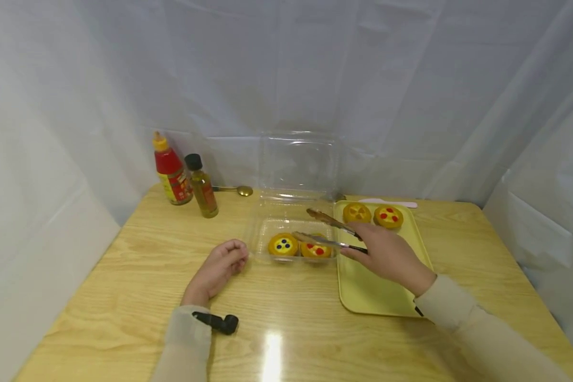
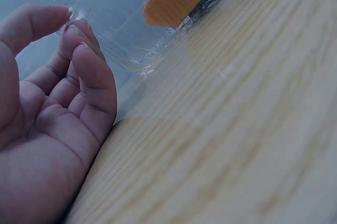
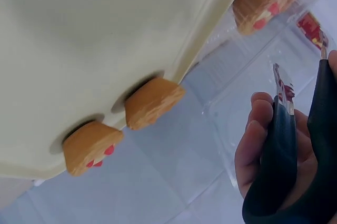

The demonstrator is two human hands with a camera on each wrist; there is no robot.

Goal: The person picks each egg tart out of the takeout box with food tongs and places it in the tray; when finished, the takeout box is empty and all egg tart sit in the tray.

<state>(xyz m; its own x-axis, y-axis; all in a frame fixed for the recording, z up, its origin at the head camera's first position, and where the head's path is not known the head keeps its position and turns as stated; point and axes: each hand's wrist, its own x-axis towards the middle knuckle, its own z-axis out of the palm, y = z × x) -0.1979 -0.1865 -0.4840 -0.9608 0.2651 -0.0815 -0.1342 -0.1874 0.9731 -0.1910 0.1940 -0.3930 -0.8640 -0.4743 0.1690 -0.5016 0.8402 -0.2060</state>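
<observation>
My left hand (image 1: 222,265) lies at the left side of a clear plastic container (image 1: 272,216); in the left wrist view its thumb and fingertips pinch the rim. With my right hand (image 1: 391,254) I hold dark-handled tongs (image 1: 341,245), their arms spread apart over the container. Inside stand two toy tarts: one with blue dots (image 1: 283,245), the other with red pieces (image 1: 319,251), partly covered by a tongs arm. A plain-topped tart (image 1: 357,213) and a red-dotted tart (image 1: 389,216) sit at the back of a yellow tray (image 1: 382,297), beneath and behind my right hand.
The container's lid (image 1: 298,164) stands raised against the white curtain. At the back left are a red sauce bottle (image 1: 173,178), a dark-capped oil bottle (image 1: 203,191) and a gold spoon (image 1: 244,190). A pink-handled utensil (image 1: 401,203) lies behind the tray.
</observation>
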